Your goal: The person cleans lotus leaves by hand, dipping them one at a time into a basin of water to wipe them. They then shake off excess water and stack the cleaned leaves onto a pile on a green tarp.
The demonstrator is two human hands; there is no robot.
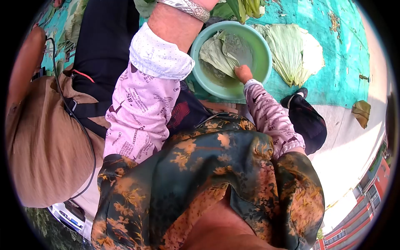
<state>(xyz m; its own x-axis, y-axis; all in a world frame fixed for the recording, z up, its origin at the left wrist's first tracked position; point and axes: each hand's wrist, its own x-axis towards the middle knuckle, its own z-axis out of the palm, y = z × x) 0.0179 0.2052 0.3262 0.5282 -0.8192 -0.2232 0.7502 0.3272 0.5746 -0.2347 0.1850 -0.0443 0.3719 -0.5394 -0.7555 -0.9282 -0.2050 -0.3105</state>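
Right hand (pixel 243 73) nearer, grip pinched shut on the lotus leaf (pixel 218 53)'s corner — leaf slanting away forward-left within the basin (pixel 269 60); left hand (pixel 207 3) cropped, grip unclear.

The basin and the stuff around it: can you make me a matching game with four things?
1. basin
2. right hand
3. bangle
4. flowery top

A. silver, beside the left hand
B. dark green and orange
C. round, pale blue-green
D. gripping a leaf

Pairs: 1-C; 2-D; 3-A; 4-B
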